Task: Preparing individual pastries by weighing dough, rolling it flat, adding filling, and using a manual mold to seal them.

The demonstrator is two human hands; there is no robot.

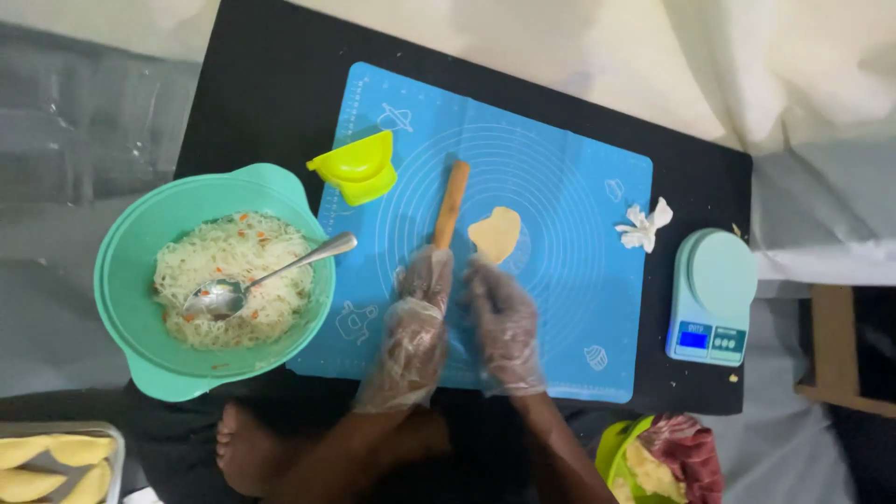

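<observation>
Both my hands wear clear plastic gloves. My left hand (417,317) rests on the near end of a wooden rolling pin (452,202) that lies upright on the blue silicone mat (579,308). My right hand (502,317) lies flat on the mat, fingers reaching toward a small flat piece of pale dough (496,233) just beyond its fingertips. The dough sits beside the pin, to its right.
A teal bowl (126,280) of shredded filling with a metal spoon (261,275) stands at left. A yellow-green folding press (357,165) sits on the mat's far left. A crumpled tissue (644,226) and teal kitchen scale (711,297) are at right. A tray of folded pastries (56,462) is bottom left.
</observation>
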